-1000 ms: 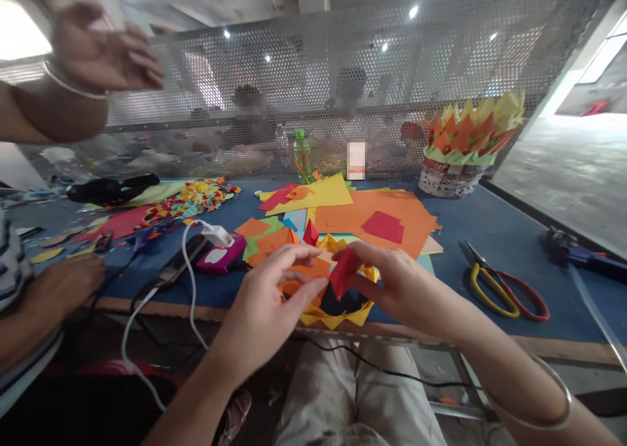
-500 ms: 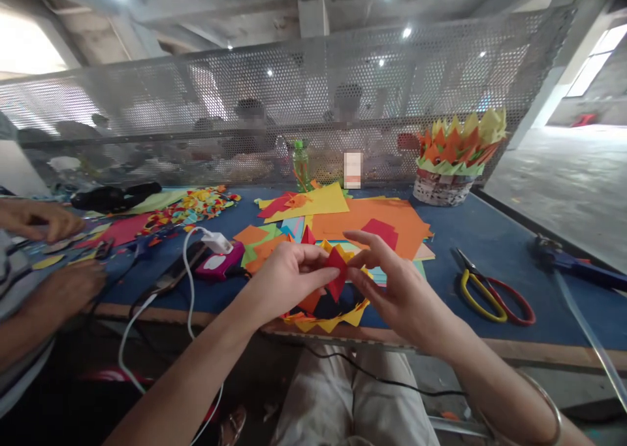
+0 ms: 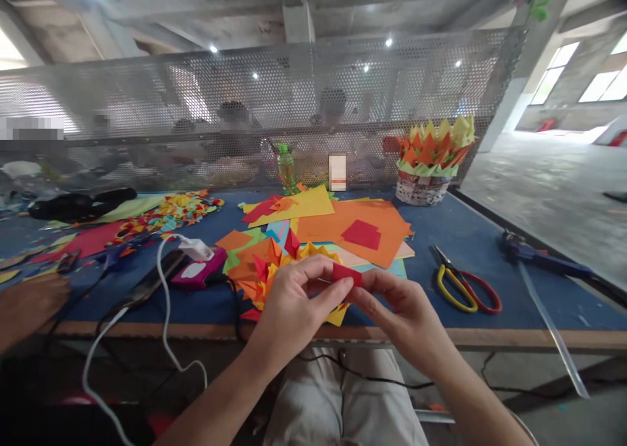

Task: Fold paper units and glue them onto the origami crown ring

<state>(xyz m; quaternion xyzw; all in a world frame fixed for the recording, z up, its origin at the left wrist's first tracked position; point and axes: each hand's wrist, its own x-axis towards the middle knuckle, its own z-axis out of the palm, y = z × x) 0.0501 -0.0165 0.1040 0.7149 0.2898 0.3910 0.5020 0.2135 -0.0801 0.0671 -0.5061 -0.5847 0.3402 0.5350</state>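
Observation:
A small red paper piece [image 3: 347, 274], folded into a narrow strip, is pinched between both hands above the table's front edge. My left hand [image 3: 298, 296] grips its left part with thumb and forefinger; my right hand [image 3: 394, 305] is closed on its right end. Behind and partly under my hands lies a ring of folded paper points [image 3: 267, 276] in yellow, orange and red, its middle mostly hidden. Beyond it are orange paper sheets [image 3: 318, 227], with red paper squares [image 3: 362, 234] on top.
Scissors [image 3: 463, 283] with yellow and red handles lie to the right, beside a blue glue gun [image 3: 543, 256] with a clear stick. A paper-pointed basket [image 3: 426, 185] stands behind. Left are a purple box [image 3: 198, 270], white cable [image 3: 164, 302], paper scraps [image 3: 176, 211] and another person's hand [image 3: 36, 305].
The red paper has gone from an upright diamond to a folded strip. My right fingers, raised and spread before, have closed on its end. The view has shifted to the right.

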